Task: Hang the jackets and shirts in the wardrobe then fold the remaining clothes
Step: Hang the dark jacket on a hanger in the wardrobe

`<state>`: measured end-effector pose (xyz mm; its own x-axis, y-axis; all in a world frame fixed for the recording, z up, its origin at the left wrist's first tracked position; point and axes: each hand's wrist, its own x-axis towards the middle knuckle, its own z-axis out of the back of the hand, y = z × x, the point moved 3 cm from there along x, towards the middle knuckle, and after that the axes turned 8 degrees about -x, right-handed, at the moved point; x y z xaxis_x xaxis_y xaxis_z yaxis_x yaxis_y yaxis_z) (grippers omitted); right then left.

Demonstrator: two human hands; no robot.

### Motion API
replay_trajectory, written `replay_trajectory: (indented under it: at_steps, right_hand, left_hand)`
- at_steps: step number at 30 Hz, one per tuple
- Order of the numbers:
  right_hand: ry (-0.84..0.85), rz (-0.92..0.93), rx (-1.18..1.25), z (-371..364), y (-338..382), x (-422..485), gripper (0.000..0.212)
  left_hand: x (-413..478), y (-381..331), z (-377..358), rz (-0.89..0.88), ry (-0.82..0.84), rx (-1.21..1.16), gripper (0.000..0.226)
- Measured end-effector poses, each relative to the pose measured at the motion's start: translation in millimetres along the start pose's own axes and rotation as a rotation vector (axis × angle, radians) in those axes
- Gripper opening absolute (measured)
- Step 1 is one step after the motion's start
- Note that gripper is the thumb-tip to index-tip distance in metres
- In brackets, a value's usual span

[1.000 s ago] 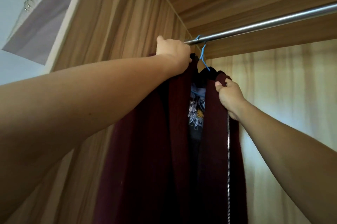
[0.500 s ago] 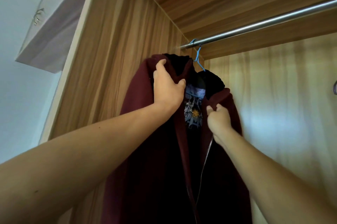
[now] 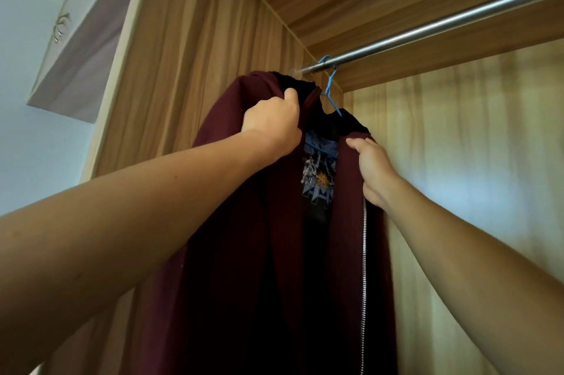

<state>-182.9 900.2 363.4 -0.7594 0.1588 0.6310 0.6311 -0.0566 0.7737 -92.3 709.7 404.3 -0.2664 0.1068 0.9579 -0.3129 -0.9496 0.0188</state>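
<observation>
Now that the left hand (image 3: 271,127) has been lowered off the rail (image 3: 442,29), the maroon zip hoodie (image 3: 232,252) is hung there at 12 o'clock, fronts pinched by it and the right hand (image 3: 374,173); only straightening's left, probably.

Soft daylight from left; wide-angle edge distortion; jacket (image 3: 244,267) shadowed.

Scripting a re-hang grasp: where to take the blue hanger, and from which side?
Probably pinch the blue hanger at its bare neck below the rail; the maroon jacket covers everything lower. Come from the right: the wardrobe wall crowds the left.
</observation>
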Motion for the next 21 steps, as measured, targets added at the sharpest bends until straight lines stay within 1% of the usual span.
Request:
replay_trajectory:
  at_steps: [2,5,7,11,14,15,17,19,21]
  right_hand:
    - [0.03,0.023,0.054,-11.6,11.9,-1.8,0.057]
    - [0.063,0.065,0.156,-34.0,28.3,-7.1,0.059]
    - [0.112,0.089,0.182,-46.3,39.4,-13.6,0.068]
    - [0.113,0.107,0.049,-34.2,26.5,-18.0,0.077]
    - [0.103,0.04,-0.183,-12.1,-15.1,-19.8,0.087]
    - [0.107,0.011,-0.26,-4.1,-30.1,-18.6,0.084]
    - [0.055,-0.01,-0.391,10.7,-43.1,-34.1,0.061]
    - [-0.034,-0.011,-0.578,28.5,-47.8,-51.5,0.039]
    - [-0.093,-0.001,-0.768,46.5,-54.2,-64.4,0.015]
  left_hand:
    - [6.2,-5.5,-5.4,0.011,0.102,0.0,0.023]
    - [13.0,-12.4,-21.4,0.048,0.233,-0.077,0.027]
    - [18.7,-17.1,-28.5,0.063,0.287,-0.149,0.03]
    - [15.9,-17.2,-40.0,0.067,0.356,-0.344,0.035]
    - [-15.4,-4.2,-52.6,0.045,0.376,-0.455,0.044]
    - [-27.4,1.0,-56.2,0.033,0.362,-0.488,0.047]
    - [-46.9,9.4,-58.3,0.014,0.316,-0.534,0.05]
    - [-60.6,12.0,-56.0,0.012,0.283,-0.551,0.054]
    - [-72.9,9.2,-53.7,0.054,0.309,-0.61,0.054]
